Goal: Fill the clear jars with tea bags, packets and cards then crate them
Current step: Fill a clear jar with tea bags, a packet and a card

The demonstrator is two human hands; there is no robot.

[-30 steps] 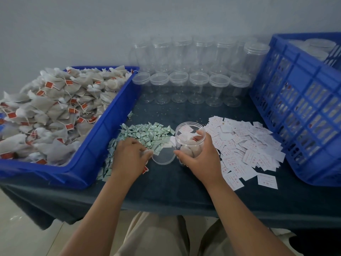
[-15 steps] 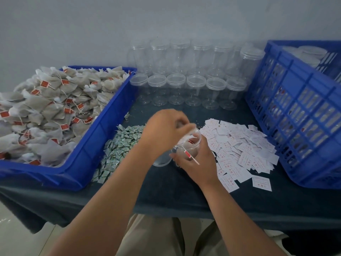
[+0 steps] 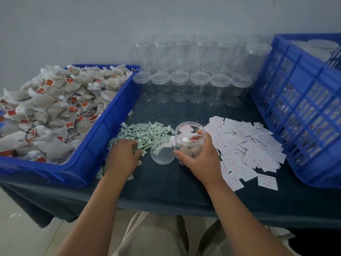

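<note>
My right hand grips an open clear jar that stands on the dark table and holds tea bags and a card. Its clear lid lies flat just left of it. My left hand rests with curled fingers on the near edge of the pile of small green packets; whether it holds a packet is hidden. White cards with red print are spread to the right of the jar. A blue bin at the left is heaped with tea bags.
Two rows of empty clear jars stand at the back of the table against the wall. A tall blue slatted crate on the right holds capped jars. The table's front edge is close to my lap.
My left hand has dropped from above the jar's mouth back to the left onto the green packet pile. My right hand keeps its grip on the jar.
</note>
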